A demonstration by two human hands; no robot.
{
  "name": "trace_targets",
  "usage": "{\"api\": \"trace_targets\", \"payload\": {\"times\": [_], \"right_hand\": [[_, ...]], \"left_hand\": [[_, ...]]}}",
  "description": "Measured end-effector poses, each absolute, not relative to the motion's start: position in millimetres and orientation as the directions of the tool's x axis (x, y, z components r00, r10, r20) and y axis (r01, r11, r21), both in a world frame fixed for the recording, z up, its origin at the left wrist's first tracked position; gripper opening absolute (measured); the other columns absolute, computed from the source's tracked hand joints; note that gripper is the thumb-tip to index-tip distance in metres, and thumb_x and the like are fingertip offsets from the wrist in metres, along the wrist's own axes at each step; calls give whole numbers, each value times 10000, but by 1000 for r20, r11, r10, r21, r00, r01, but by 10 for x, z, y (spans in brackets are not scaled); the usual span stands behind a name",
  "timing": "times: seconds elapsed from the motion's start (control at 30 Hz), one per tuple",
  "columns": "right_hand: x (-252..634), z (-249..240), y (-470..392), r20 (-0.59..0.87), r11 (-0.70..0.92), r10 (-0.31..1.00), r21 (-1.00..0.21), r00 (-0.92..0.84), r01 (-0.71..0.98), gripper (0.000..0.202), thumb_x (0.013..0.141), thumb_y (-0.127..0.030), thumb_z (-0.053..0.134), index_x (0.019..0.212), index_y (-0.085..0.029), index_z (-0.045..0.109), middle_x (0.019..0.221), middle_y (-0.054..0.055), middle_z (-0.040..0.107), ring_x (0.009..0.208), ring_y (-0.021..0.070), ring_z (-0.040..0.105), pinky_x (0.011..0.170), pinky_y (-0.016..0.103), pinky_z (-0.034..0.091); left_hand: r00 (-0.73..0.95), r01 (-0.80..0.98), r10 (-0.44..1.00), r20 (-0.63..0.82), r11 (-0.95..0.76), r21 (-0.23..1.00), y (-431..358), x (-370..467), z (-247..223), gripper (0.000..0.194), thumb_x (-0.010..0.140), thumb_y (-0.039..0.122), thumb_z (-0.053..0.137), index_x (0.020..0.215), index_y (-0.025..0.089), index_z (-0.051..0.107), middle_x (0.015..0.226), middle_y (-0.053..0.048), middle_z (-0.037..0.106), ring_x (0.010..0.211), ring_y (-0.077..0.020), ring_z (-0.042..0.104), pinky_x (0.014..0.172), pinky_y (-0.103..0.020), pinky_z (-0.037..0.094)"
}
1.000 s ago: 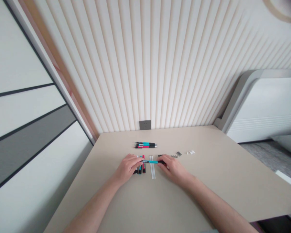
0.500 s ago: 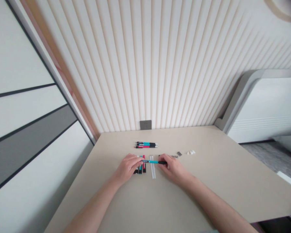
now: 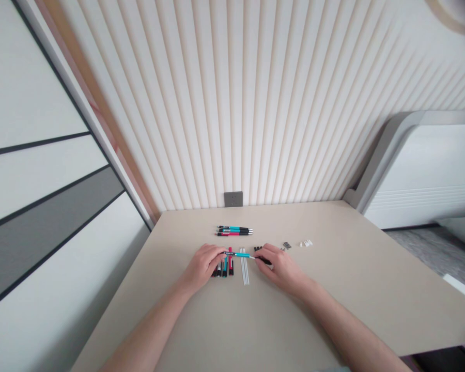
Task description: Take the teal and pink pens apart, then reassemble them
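My left hand is closed on the blue pen barrel, which has a black upper end and points right. My right hand pinches a black pen grip. A short pale piece shows between barrel and grip. Below my left hand lie several pen barrels, among them a red one and a blue one, partly covered by the fingers. White refills lie side by side between the hands. More black grips sit just behind my right fingers.
Three whole pens lie in a stack of rows farther back. Small dark metal parts and small white pieces are on the table to the right. A dark wall socket is behind the table edge.
The black grip has come away from the blue barrel, and a pale piece shows in the gap. My right hand has shifted slightly right; the barrel's left end is a little higher.
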State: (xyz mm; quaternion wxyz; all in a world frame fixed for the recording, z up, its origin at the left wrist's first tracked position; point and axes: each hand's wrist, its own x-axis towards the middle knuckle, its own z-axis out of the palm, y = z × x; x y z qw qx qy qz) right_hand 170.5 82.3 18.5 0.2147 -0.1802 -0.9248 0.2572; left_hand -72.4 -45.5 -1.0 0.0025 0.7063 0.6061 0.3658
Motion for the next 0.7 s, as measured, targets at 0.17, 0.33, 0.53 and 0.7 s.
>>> {"api": "trace_targets", "payload": {"times": [0.17, 0.33, 0.53, 0.7], "right_hand": [[1724, 213, 838, 287, 797, 477, -539, -831, 271, 144, 909, -222, 465, 907, -219, 609, 830, 14, 634, 706, 140, 583, 664, 242, 413], [1765, 233, 871, 261, 781, 546, -501, -796, 372, 118, 864, -189, 476, 812, -216, 578, 714, -14, 609, 604, 124, 527, 588, 229, 354], [1770, 195, 830, 167, 775, 562, -448, -810, 446, 125, 840, -193, 511, 763, -207, 608, 662, 5, 635, 582, 139, 558, 551, 236, 324], [1754, 132, 777, 90, 807, 531, -356, -843, 471, 176, 862, -259, 534, 723, -207, 629, 681, 47, 669, 655, 188, 623, 564, 256, 337]], "left_hand": [[-55, 865, 862, 503, -211, 456, -457, -729, 6, 213, 981, 284, 434, 1043, 203, 621, 872, -34, 676, 815, -170, 612, 764, -287, 476], [-166, 868, 824, 542, -139, 476, -446, -751, 6, 213, 976, 298, 435, 1043, 196, 609, 902, -43, 680, 852, -182, 630, 776, -298, 484], [-137, 887, 825, 548, -144, 439, -458, -731, 28, 193, 966, 293, 453, 997, 201, 620, 865, -41, 671, 812, -174, 614, 755, -290, 476], [4, 898, 846, 532, -236, 370, -471, -665, 50, 169, 951, 272, 490, 917, 189, 633, 773, -37, 654, 738, -166, 581, 731, -298, 455]]}}
